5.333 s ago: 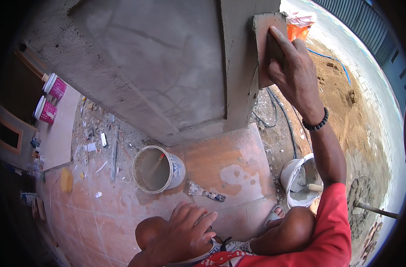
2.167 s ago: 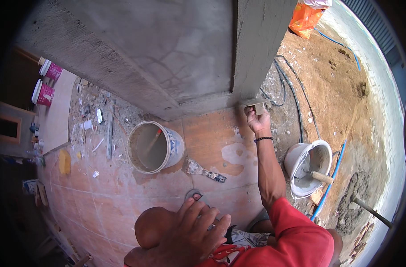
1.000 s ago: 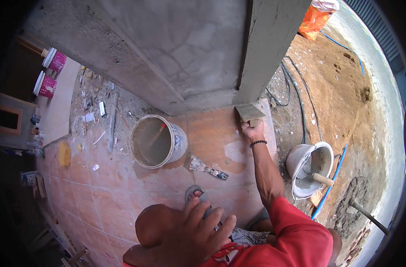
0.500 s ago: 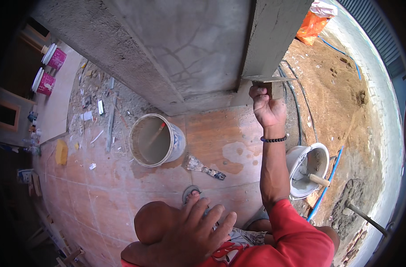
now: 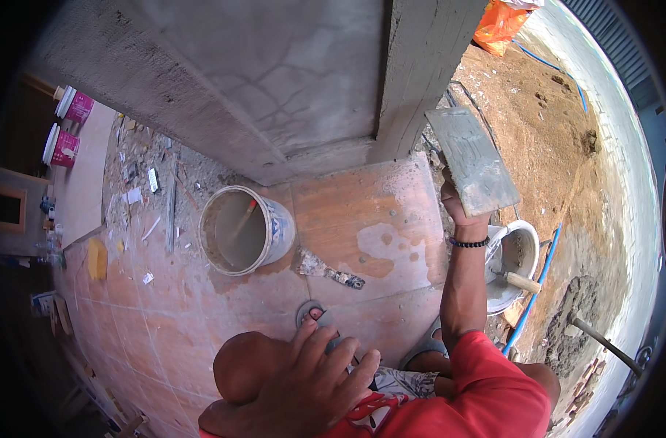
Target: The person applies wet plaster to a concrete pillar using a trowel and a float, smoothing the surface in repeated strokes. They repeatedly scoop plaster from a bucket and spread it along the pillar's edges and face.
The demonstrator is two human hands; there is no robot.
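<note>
My right hand [image 5: 461,203] is closed around the handle of a rectangular plastering trowel [image 5: 475,160]. The trowel's broad grey face is turned up and hides most of the fingers and the grip. It stands apart from the grey plastered pillar [image 5: 426,66], to its right. My left hand [image 5: 315,383] holds nothing; its fingers are spread in front of my bent knee [image 5: 245,365]. Between the knee and the wall, a putty-stained scraper [image 5: 329,267] lies on the tiles beside a white bucket [image 5: 280,233] of greyish water, with a red-tipped stick inside.
To the right, a second bucket [image 5: 528,244] holds grey mortar and a wooden-handled tool [image 5: 523,282]. A blue pipe [image 5: 541,292] runs alongside it. Rubble [image 5: 147,171] litters the floor at left, near a yellow sponge-like block [image 5: 97,258]. An orange bag [image 5: 499,28] lies at the far right.
My right hand has drawn the trowel away from the pillar's lower end, rightward and nearer to me. Its blade has tipped from edge-on to face up. My left hand stays spread.
</note>
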